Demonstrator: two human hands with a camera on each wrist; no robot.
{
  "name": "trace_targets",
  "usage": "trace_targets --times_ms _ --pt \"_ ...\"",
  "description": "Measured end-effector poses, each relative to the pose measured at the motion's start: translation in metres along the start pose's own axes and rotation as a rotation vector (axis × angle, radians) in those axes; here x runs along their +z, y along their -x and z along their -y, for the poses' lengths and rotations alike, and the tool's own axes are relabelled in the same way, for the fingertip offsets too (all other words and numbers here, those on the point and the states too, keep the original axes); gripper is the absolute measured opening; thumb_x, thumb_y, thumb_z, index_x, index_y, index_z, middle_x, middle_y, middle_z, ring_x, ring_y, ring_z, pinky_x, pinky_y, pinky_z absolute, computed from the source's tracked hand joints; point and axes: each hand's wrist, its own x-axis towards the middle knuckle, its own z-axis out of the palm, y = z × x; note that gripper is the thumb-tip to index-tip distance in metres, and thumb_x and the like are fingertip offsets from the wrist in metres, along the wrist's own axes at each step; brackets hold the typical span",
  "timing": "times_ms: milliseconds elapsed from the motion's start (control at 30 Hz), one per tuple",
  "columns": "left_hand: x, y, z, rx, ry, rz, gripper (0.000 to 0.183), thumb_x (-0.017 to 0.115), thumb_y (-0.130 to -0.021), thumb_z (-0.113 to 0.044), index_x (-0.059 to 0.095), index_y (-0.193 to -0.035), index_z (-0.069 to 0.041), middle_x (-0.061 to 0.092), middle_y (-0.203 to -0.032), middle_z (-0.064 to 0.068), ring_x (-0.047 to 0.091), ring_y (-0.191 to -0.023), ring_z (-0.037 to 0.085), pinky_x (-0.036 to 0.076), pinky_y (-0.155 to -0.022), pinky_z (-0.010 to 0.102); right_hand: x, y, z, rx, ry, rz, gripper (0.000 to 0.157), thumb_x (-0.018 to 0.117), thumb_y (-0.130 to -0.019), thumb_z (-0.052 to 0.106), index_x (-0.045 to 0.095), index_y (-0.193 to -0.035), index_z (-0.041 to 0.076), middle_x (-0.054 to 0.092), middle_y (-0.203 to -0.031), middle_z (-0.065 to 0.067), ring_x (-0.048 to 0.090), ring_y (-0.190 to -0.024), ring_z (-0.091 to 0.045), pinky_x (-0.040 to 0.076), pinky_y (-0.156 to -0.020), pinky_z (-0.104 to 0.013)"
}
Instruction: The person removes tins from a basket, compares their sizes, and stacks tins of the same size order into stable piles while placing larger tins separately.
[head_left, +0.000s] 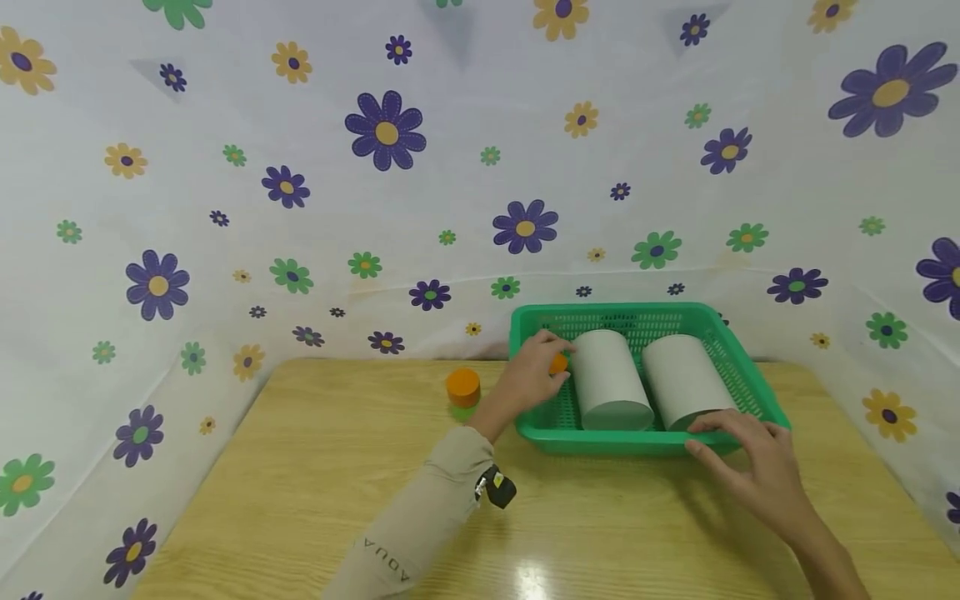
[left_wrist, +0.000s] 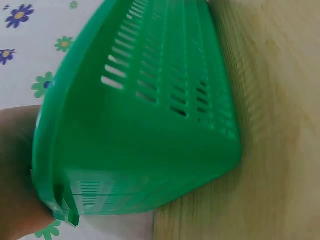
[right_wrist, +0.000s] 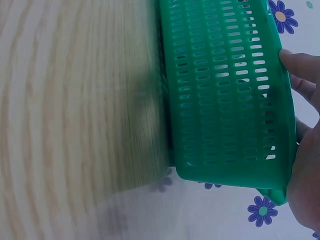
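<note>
A green plastic basket point(head_left: 600, 442) with slotted walls stands on the table, holding two white cylinders point(head_left: 611, 375) that lie on their sides. Reaching over the basket's left rim, my left hand point(head_left: 532, 371) has its fingers and thumb around a small orange block point(head_left: 558, 363), mostly hidden by the hand. My right hand point(head_left: 757, 475) grips the front right rim, with the thumb outside and the fingers over the edge. Outside the basket, left of it, an orange round block point(head_left: 463, 387) sits on a green one point(head_left: 463, 412). The left wrist view shows mostly the basket's outer wall point(left_wrist: 125, 140).
The wooden table point(head_left: 337, 483) extends to the left and in front of the basket. A white cloth point(head_left: 315, 233) printed with flowers hangs behind and at both sides. A dark device point(head_left: 497, 487) is strapped at the left wrist.
</note>
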Motion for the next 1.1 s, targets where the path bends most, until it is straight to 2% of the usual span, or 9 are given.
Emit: trace_targets --times_ms 167,300,600,833,1000,1100 --pt "-0.002 -0.012 0.002 0.003 -0.102 0.065 0.036 0.071 -0.099 -0.016 0.066 -0.134 -0.012 0.058 -0.131 0.008 0.056 -0.115 0.024 0.049 -0.098 0.029 0.001 0.001 0.0 0.038 -0.004 0.009 0.036 0.086 -0.076 0.001 0.071 -0.099 0.025 0.07 -0.097 0.009 0.052 -0.1 0.005 0.018 -0.09 -0.031" --pt "-0.001 -0.021 0.002 -0.019 -0.181 0.126 0.037 0.07 -0.099 -0.02 0.065 -0.135 -0.014 0.057 -0.131 0.008 0.055 -0.113 0.025 0.051 -0.095 0.03 0.002 0.002 0.0 0.048 0.0 0.013 0.035 0.085 -0.078 0.002 0.071 -0.099 0.026 0.069 -0.097 0.009 0.052 -0.101 0.005 0.019 -0.089 -0.034" --pt "0.005 -0.032 0.005 -0.096 -0.313 0.22 0.047 0.069 -0.099 -0.033 0.058 -0.143 -0.021 0.055 -0.14 0.006 0.056 -0.12 0.025 0.053 -0.094 0.036 0.003 0.001 0.002 0.002 0.03 -0.012 0.031 0.084 -0.076 0.0 0.07 -0.097 0.019 0.069 -0.094 0.008 0.051 -0.099 0.005 0.022 -0.088 -0.041" --pt "0.01 -0.036 0.001 -0.098 -0.45 0.292 0.062 0.072 -0.096 -0.041 0.05 -0.151 -0.026 0.051 -0.148 0.008 0.053 -0.128 0.027 0.048 -0.104 0.041 0.001 0.001 0.001 -0.008 0.037 -0.024 0.03 0.083 -0.076 0.0 0.07 -0.096 0.018 0.069 -0.094 0.007 0.051 -0.099 0.002 0.022 -0.088 -0.042" --pt "0.015 -0.037 -0.001 -0.118 -0.561 0.363 0.069 0.072 -0.096 -0.04 0.043 -0.157 -0.026 0.044 -0.157 0.01 0.046 -0.139 0.03 0.042 -0.112 0.042 0.001 0.002 0.0 -0.022 0.03 -0.024 0.03 0.083 -0.075 -0.001 0.07 -0.096 0.017 0.069 -0.095 0.006 0.052 -0.1 0.001 0.022 -0.089 -0.041" --pt "0.017 -0.038 -0.001 -0.121 -0.611 0.398 0.069 0.071 -0.097 -0.039 0.041 -0.158 -0.026 0.044 -0.158 0.009 0.046 -0.139 0.03 0.04 -0.112 0.042 0.001 0.002 -0.001 -0.026 0.024 -0.02 0.03 0.083 -0.075 -0.001 0.07 -0.096 0.017 0.069 -0.095 0.008 0.052 -0.1 0.002 0.022 -0.088 -0.039"
